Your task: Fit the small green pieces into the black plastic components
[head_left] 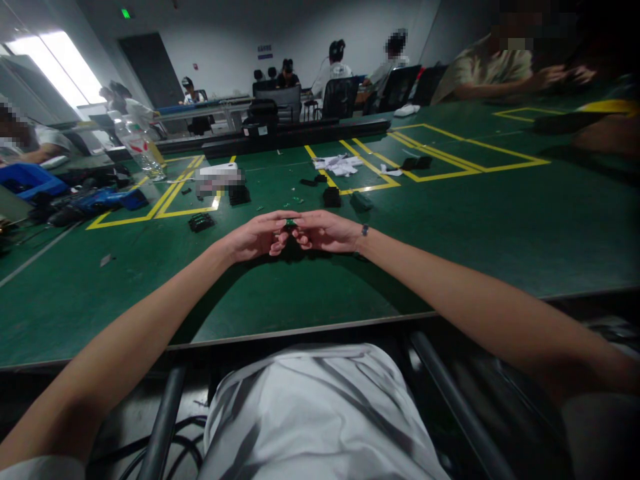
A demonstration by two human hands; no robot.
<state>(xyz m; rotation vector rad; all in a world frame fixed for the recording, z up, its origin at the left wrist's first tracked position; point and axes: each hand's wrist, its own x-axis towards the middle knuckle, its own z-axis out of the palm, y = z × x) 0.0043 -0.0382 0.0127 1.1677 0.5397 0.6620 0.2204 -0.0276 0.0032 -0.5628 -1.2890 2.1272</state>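
Between the fingertips of both hands is a small green piece (pixel 290 223) that looks like a circuit board; most of it is hidden by the fingers. My left hand (pixel 257 236) pinches it from the left, and my right hand (pixel 327 231) pinches it from the right. Both hands are just above the green tabletop (pixel 310 287). Beyond them lie a dark block (pixel 331 196) and a dark green piece (pixel 361 201). To the left sit a black ridged block with green parts (pixel 201 222) and another black block (pixel 239 195).
Farther back are crumpled white paper (pixel 339 165), small scraps and yellow tape lines (pixel 480 170). At left stand clear plastic bottles (pixel 143 150) beside blue and black tools (pixel 95 203). A long black bar (pixel 300 135) crosses the far edge. Other people sit around the room.
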